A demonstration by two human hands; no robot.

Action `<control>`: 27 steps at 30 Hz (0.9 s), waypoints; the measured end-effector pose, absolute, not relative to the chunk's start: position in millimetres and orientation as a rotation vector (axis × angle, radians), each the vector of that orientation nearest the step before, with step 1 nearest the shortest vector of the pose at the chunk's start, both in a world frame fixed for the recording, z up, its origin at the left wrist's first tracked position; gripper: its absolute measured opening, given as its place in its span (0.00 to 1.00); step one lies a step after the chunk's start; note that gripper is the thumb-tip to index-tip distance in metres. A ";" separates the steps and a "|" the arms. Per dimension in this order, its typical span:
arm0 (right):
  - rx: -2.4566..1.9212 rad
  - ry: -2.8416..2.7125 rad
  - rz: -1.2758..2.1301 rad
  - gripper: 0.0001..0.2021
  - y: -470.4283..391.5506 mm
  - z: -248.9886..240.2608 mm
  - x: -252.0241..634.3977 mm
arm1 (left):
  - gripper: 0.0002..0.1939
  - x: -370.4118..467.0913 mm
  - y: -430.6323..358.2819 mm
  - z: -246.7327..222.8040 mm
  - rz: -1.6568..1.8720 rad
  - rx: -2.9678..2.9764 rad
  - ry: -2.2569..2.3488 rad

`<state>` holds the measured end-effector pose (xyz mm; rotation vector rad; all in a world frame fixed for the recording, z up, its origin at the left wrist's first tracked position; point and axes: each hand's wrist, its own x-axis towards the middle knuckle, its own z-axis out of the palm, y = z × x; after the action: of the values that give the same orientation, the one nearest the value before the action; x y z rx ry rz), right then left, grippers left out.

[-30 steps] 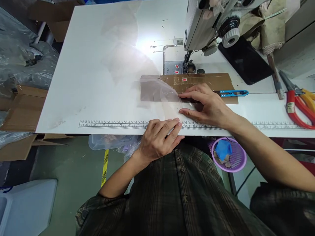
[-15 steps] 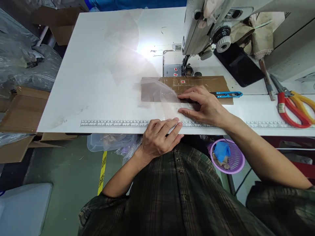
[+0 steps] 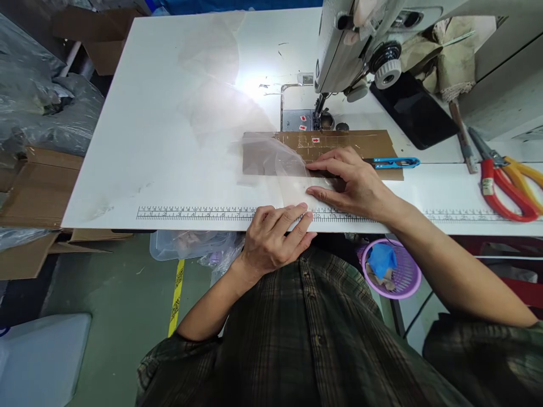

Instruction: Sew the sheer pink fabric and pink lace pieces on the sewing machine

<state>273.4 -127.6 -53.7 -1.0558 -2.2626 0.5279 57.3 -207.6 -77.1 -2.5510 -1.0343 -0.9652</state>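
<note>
A sheer whitish fabric (image 3: 229, 107) lies across the white table, its near end reaching over a brown tape-covered strip (image 3: 365, 141) in front of the sewing machine's needle. My left hand (image 3: 280, 234) rests at the table's front edge on the printed ruler, fingers slightly apart at the fabric's near end, nothing gripped. Over the strip, my right hand (image 3: 350, 183) touches the fabric's right edge with fingertips, thumb and forefinger apart. Blue thread snips (image 3: 394, 163) lie on the strip beside it, partly behind the hand.
The sewing machine head (image 3: 345, 51) stands at the back right. Near it lie a black phone (image 3: 413, 110), a brush and red-and-yellow-handled scissors (image 3: 504, 183). A purple basket (image 3: 413, 277) is below the table edge; cardboard boxes (image 3: 42, 192) stand left.
</note>
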 end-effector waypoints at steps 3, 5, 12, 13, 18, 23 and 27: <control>-1.051 -2.261 0.524 0.17 -127.4 -53.4 273.3 | 0.13 56.9 -207.8 -76.4 -0.953 -2.559 -1.039; -1.042 -2.260 0.524 0.17 -127.3 -53.5 273.1 | 0.13 56.7 -207.9 -76.1 -0.949 -2.563 -1.038; -1.048 -2.254 0.552 0.18 -127.4 -52.3 273.6 | 0.13 57.1 -208.2 -75.8 -0.960 -2.568 -1.047; -1.046 -2.255 0.559 0.18 -127.4 -51.7 273.9 | 0.13 57.2 -208.1 -75.5 -0.955 -2.566 -1.047; -1.023 -2.264 0.589 0.20 -127.4 -49.5 275.2 | 0.14 57.1 -207.7 -74.1 -0.913 -2.555 -1.044; -1.055 -2.280 0.587 0.20 -128.0 -49.7 275.0 | 0.13 57.0 -208.0 -73.3 -0.888 -2.559 -1.050; -1.085 -2.275 0.581 0.20 -128.7 -49.0 274.2 | 0.13 57.6 -209.1 -71.4 -0.881 -2.581 -1.093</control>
<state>274.2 -128.7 -49.0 -1.0847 -2.2746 0.5808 57.6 -209.1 -71.4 -2.5813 -1.0927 -0.8812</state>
